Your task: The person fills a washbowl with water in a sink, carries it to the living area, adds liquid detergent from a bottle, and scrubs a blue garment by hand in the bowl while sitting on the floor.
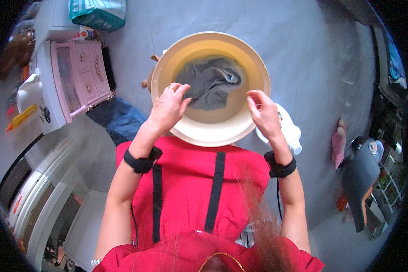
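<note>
A round cream plastic basin [217, 134] stands on the floor before me, with water in it. Dark grey cloth [207, 81] lies bunched in the water, a paler part showing near its right side. My left hand [170, 103] is above the basin's left side, fingers apart and bent, close to the cloth's left edge; it holds nothing that I can see. Over the right rim hovers my right hand [263, 110], fingers curled and thumb near the index finger; whether anything is pinched there is unclear. Both wrists wear black bands.
A white plastic bottle [290, 134] lies beside the basin's right side. Dark blue cloth [117, 117] is on the floor at left, by a pink toy-like cabinet [85, 73]. A green and white package [98, 13] is at upper left, a dark chair [360, 183] at right.
</note>
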Available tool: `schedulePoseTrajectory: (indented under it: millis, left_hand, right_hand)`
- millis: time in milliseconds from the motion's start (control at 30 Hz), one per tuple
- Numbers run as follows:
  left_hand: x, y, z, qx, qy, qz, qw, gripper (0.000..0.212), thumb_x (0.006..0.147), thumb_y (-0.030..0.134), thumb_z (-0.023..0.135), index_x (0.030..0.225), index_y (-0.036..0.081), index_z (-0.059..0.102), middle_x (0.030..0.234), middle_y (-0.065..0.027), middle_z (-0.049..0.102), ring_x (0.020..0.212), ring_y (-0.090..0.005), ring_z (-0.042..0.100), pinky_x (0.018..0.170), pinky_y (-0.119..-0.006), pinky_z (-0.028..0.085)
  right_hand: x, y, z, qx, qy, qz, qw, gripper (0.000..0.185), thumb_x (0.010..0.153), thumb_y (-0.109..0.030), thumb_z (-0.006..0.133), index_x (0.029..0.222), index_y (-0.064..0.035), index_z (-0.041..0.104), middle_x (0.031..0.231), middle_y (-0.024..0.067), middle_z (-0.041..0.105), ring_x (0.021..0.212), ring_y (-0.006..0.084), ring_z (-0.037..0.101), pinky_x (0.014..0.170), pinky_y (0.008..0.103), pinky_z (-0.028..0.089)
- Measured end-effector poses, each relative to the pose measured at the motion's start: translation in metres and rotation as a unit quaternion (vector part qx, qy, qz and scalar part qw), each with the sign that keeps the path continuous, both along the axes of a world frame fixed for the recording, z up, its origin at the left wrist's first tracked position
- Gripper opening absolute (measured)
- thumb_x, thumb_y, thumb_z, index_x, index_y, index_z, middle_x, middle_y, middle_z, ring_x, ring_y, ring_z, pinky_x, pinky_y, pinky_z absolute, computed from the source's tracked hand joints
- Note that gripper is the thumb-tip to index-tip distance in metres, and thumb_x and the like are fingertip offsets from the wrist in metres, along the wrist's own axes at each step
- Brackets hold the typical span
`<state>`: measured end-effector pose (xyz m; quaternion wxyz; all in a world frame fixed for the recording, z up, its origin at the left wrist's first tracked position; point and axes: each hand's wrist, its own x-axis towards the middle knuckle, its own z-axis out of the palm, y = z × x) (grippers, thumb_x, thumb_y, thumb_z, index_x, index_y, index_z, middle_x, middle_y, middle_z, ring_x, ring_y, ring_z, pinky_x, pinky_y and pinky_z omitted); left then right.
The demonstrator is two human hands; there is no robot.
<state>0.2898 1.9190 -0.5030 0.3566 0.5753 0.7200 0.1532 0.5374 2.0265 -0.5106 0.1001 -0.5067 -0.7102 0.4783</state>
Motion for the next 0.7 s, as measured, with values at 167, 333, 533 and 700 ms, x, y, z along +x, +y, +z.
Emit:
schedulePoseTrajectory:
  millis: [167, 333, 533, 700]
  left_hand:
    - [-0.006, 0.031, -0.045, -0.004, 0.040, -0.037, 0.999, 0.041, 0.079, 0.016, 0.057, 0.115, 0.003, 0.042, 0.108, -0.0204, 0.047, 0.100, -0.0360, 0.046, 0.086, -0.040, 0.038]
    - [-0.021, 0.056, -0.049, -0.118, 0.140, -0.151, 0.971, 0.041, 0.078, 0.022, 0.058, 0.111, 0.002, 0.044, 0.106, -0.0222, 0.049, 0.101, -0.0373, 0.047, 0.083, -0.043, 0.042]
    - [-0.033, 0.051, -0.063, -0.192, 0.145, -0.251, 0.938, 0.036, 0.076, 0.024, 0.059, 0.098, -0.002, 0.048, 0.083, -0.0251, 0.057, 0.084, -0.0371, 0.057, 0.074, -0.044, 0.046]
    - [-0.042, 0.036, -0.076, -0.105, 0.160, -0.353, 0.916, 0.036, 0.078, 0.026, 0.057, 0.097, -0.003, 0.047, 0.079, -0.0235, 0.059, 0.082, -0.0350, 0.058, 0.071, -0.044, 0.046]
  right_hand:
    - [-0.040, 0.023, -0.046, 0.252, -0.067, 0.138, 0.955, 0.034, 0.077, -0.017, 0.057, 0.105, -0.0005, 0.048, 0.088, 0.0180, 0.055, 0.083, 0.0324, 0.054, 0.072, 0.0401, 0.044]
    - [-0.057, 0.039, -0.070, 0.196, -0.170, 0.201, 0.945, 0.047, 0.079, -0.022, 0.054, 0.118, -0.0004, 0.039, 0.097, 0.0230, 0.051, 0.088, 0.0380, 0.053, 0.076, 0.0429, 0.045]
    - [-0.057, 0.035, -0.072, 0.145, -0.229, 0.243, 0.931, 0.050, 0.084, -0.030, 0.049, 0.119, 0.0018, 0.034, 0.101, 0.0277, 0.051, 0.092, 0.0438, 0.051, 0.080, 0.0462, 0.042]
    - [-0.051, 0.037, -0.065, 0.118, -0.251, 0.252, 0.927, 0.050, 0.087, -0.035, 0.042, 0.118, 0.0032, 0.035, 0.097, 0.0291, 0.054, 0.093, 0.0409, 0.052, 0.080, 0.0453, 0.042]
